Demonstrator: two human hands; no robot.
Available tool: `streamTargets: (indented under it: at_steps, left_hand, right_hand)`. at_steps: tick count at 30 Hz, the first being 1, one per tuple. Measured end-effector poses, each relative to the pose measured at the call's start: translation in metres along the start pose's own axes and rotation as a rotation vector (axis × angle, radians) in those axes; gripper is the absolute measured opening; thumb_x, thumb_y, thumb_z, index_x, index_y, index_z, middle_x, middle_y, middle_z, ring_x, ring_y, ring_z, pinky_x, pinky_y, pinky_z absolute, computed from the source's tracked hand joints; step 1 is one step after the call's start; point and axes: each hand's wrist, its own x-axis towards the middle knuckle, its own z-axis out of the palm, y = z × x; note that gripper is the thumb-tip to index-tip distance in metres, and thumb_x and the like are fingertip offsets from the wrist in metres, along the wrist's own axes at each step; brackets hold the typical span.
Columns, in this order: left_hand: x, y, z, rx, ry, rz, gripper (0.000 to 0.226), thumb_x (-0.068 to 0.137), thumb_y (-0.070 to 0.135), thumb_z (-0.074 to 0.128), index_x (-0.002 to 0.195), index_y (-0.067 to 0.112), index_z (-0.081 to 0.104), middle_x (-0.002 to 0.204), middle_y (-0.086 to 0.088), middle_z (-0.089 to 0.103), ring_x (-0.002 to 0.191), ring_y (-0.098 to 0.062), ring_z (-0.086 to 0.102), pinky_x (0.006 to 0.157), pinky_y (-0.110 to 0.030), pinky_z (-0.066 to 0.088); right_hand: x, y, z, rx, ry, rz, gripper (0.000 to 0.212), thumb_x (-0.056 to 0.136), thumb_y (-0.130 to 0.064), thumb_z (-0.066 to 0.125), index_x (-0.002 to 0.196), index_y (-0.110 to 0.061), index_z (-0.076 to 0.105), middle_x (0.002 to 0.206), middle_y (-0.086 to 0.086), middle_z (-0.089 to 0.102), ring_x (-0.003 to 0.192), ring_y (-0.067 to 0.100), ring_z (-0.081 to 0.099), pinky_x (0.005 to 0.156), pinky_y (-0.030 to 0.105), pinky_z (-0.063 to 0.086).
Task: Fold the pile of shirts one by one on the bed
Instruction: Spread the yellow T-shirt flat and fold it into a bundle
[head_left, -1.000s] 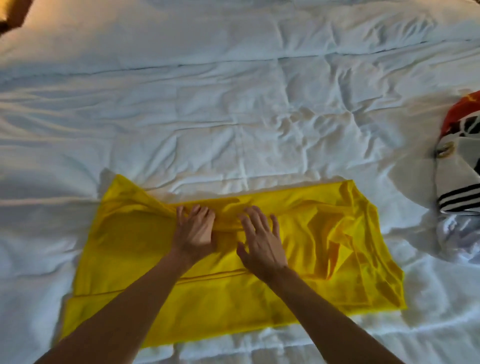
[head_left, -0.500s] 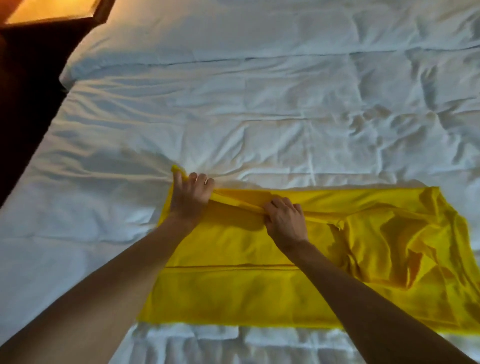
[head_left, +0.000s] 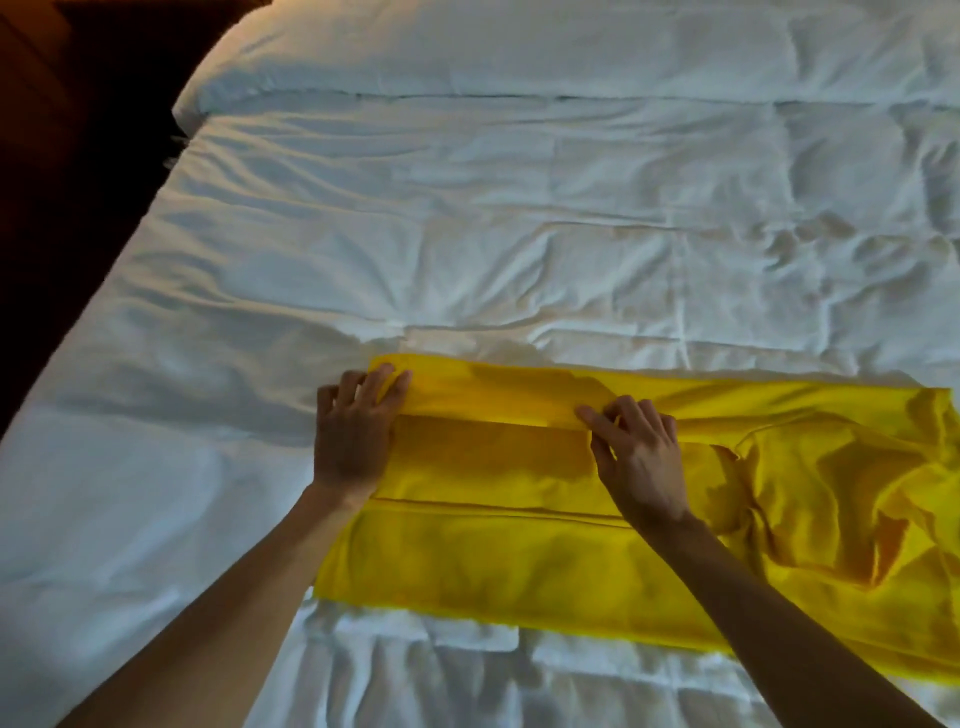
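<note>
- A yellow shirt (head_left: 519, 545) lies spread across the near part of a bed (head_left: 467, 234) covered in rumpled white bedding.
- The left hand (head_left: 356, 431) sits at the shirt's far left corner, fingers closed over a folded strip of the cloth's far edge.
- The right hand (head_left: 639, 457) pinches the same folded strip further right, thumb and fingers together on the cloth.
- Between the hands the strip lies turned towards the viewer.
- The shirt's right part is bunched and creased; it runs out of view at the right edge, so its sleeves and collar cannot be made out.
- A white pillow (head_left: 519, 52) lies along the far side.
- Left of the bed is dark; nothing there can be told.
</note>
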Motion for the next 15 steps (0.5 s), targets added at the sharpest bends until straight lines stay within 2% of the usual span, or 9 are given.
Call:
streamTargets:
  at_steps: [3, 5, 7, 9, 10, 12, 15]
  left_hand:
    - [-0.012, -0.001, 0.004, -0.03, -0.072, -0.001, 0.046, 0.085, 0.007, 0.046, 0.126, 0.014, 0.066, 0.127, -0.014, 0.064, 0.105, -0.039, 0.06, 0.079, -0.048, 0.049]
    - [-0.017, 0.004, 0.004, -0.035, -0.206, -0.022, 0.051, 0.084, 0.003, 0.047, 0.133, 0.011, 0.06, 0.132, -0.02, 0.06, 0.114, -0.045, 0.06, 0.081, -0.059, 0.052]
    - [-0.015, 0.023, -0.004, -0.055, -0.299, -0.104, 0.073, 0.074, -0.003, 0.057, 0.145, 0.008, 0.047, 0.149, -0.024, 0.044, 0.135, -0.046, 0.044, 0.095, -0.069, 0.043]
    - [-0.013, 0.06, -0.02, -0.098, -0.327, -0.191, 0.095, 0.061, 0.008, 0.062, 0.152, 0.005, 0.034, 0.158, -0.023, 0.03, 0.146, -0.042, 0.027, 0.105, -0.067, 0.031]
    - [-0.013, 0.084, -0.026, -0.165, -0.305, -0.202, 0.099, 0.057, 0.015, 0.06, 0.153, 0.004, 0.033, 0.158, -0.023, 0.028, 0.147, -0.041, 0.025, 0.108, -0.066, 0.029]
    - [-0.018, 0.138, -0.033, -0.387, -0.297, -0.158, 0.097, 0.059, 0.019, 0.055, 0.152, 0.005, 0.034, 0.159, -0.021, 0.028, 0.148, -0.037, 0.024, 0.111, -0.065, 0.028]
    - [-0.02, 0.219, -0.028, -0.624, -0.352, 0.052, 0.086, 0.066, 0.015, 0.053, 0.151, 0.01, 0.038, 0.159, -0.016, 0.031, 0.147, -0.034, 0.029, 0.111, -0.061, 0.034]
  right_hand:
    - [-0.007, -0.006, -0.004, -0.037, -0.047, 0.032, 0.038, 0.079, -0.025, 0.053, 0.111, -0.025, 0.071, 0.094, 0.005, 0.059, 0.088, 0.031, 0.055, 0.073, 0.044, 0.043]
    - [-0.017, -0.007, -0.005, -0.069, -0.135, 0.036, 0.043, 0.074, -0.025, 0.057, 0.114, -0.024, 0.069, 0.099, 0.005, 0.06, 0.091, 0.034, 0.059, 0.077, 0.048, 0.046]
    - [-0.027, -0.005, -0.015, -0.067, -0.159, 0.05, 0.049, 0.073, -0.029, 0.053, 0.12, -0.022, 0.067, 0.108, 0.005, 0.061, 0.097, 0.033, 0.058, 0.083, 0.051, 0.045]
    - [-0.039, 0.002, -0.032, -0.039, -0.106, 0.091, 0.052, 0.075, -0.03, 0.051, 0.123, -0.02, 0.066, 0.114, 0.004, 0.061, 0.102, 0.029, 0.055, 0.087, 0.05, 0.043]
    - [-0.046, 0.007, -0.043, -0.025, -0.072, 0.12, 0.052, 0.074, -0.028, 0.052, 0.124, -0.02, 0.066, 0.116, 0.005, 0.061, 0.103, 0.029, 0.054, 0.088, 0.049, 0.042]
    - [-0.061, 0.022, -0.064, -0.014, -0.03, 0.168, 0.056, 0.07, -0.023, 0.055, 0.125, -0.019, 0.066, 0.119, 0.005, 0.06, 0.106, 0.03, 0.053, 0.088, 0.049, 0.042]
    - [-0.087, 0.056, -0.097, -0.05, -0.034, 0.22, 0.074, 0.055, -0.016, 0.061, 0.129, -0.017, 0.061, 0.127, 0.007, 0.056, 0.111, 0.034, 0.053, 0.091, 0.049, 0.041]
